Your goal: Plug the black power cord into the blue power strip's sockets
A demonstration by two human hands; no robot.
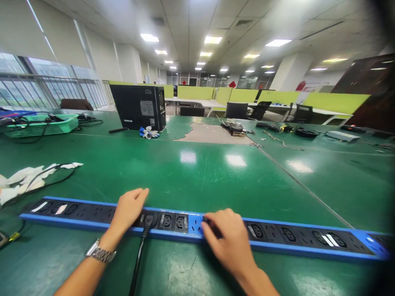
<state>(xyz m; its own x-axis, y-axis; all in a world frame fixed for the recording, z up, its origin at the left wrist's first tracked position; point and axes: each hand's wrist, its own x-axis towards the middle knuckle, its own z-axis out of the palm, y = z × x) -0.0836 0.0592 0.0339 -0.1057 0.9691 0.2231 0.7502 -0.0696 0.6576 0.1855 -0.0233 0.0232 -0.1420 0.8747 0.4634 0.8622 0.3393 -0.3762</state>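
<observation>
A long blue and black power strip lies across the green table near its front edge. My left hand, with a metal watch on the wrist, rests on the strip with fingers stretched flat over it. Beside that hand a black plug with its cable sits in one socket and the cable runs toward me. My right hand lies on the strip's middle, fingers curled down over a socket; what is under them is hidden.
White gloves and a black cable lie at the left. A green basket of cables stands far left. A black computer case stands at the back, with loose parts and devices to its right. Office desks and chairs stand beyond.
</observation>
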